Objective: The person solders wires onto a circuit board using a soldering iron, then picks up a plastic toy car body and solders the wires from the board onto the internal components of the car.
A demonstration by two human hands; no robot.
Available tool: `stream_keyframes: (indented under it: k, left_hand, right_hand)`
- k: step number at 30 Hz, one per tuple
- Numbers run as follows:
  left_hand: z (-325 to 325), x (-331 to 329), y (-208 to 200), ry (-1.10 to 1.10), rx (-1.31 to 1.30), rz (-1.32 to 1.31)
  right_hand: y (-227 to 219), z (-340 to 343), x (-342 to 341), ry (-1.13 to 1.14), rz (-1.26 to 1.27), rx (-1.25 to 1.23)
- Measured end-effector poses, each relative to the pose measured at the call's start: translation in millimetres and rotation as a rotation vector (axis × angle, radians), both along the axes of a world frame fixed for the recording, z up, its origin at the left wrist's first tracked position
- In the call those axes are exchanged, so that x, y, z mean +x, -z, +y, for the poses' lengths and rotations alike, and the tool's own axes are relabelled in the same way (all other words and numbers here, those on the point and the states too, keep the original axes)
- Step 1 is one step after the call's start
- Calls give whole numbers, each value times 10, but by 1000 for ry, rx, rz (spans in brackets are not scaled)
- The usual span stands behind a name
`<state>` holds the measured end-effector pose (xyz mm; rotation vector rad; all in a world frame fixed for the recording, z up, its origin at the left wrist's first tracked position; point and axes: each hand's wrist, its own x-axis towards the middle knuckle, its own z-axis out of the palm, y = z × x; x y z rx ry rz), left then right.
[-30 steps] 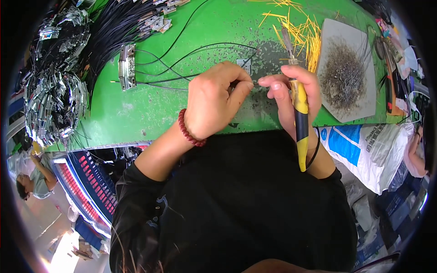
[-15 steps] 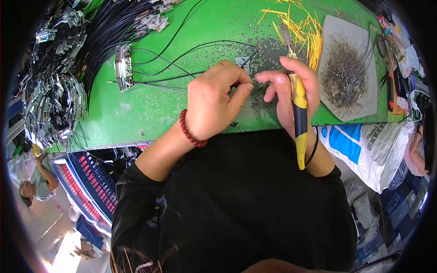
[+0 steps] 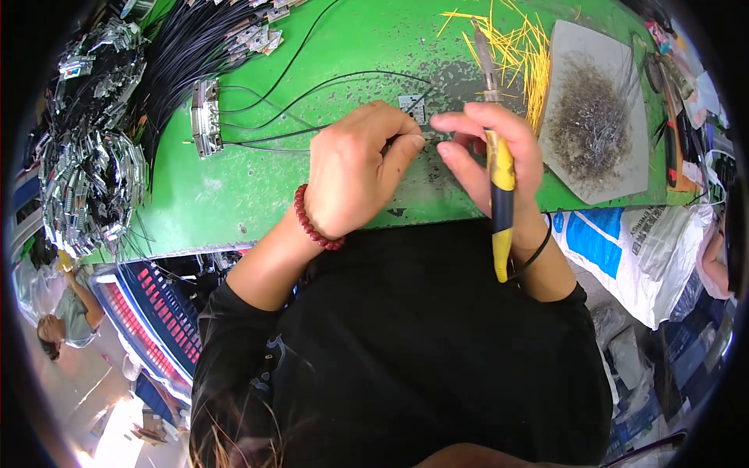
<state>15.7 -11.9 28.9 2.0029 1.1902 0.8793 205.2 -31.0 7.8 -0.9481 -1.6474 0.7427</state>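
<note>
Right hand [image 3: 524, 156]: shifted slightly toward 9 o'clock since the earlier frame, carrying the iron; one lower fingertip has swung out toward the left hand.
Left hand [image 3: 347, 171]: also slid a little toward 9 o'clock; thumb and forefinger meet in a pinch, apparently on a black cable [image 3: 359, 73], though what shows at the tips is too small to tell.
Right grip: partly curled, with the soldering iron [image 3: 502, 207] lodged across it; the fingertips are parted, facing the left pinch.
Iron tip: points to 12 o'clock, well apart from the pinched spot, so the fingertips seem to be doing the fine handling here.
Cable ends: several run from the metal connector [image 3: 207, 121], at 10 o'clock of the left hand, toward and past that hand.
Yellow strips [image 3: 534, 78]: scattered between 12 and 1 o'clock of the right hand.
Grey board [image 3: 569, 39]: at 2 o'clock of it, dark debris heaped on top.
</note>
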Motion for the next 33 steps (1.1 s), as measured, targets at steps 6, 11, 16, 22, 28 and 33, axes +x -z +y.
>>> stream_keyframes:
  k: [6,11,16,22,28,33]
  left_hand:
    - [-11,35,-51,2,-60,-51]
    - [-21,13,8,10,95,-62]
    - [-28,20,23,-7,66,-52]
    - [-27,28,15,-47,77,-54]
    - [-25,35,5,-23,37,-33]
    - [58,48,82,29,91,65]
  right_hand:
    - [35,-22,-95,33,128,-125]
    - [6,-53,-97,44,279,-310]
    - [56,-67,-48,39,229,-138]
    - [37,-73,-83,32,211,-145]
    - [42,-43,-103,42,261,-204]
    - [-22,-94,140,84,246,-287]
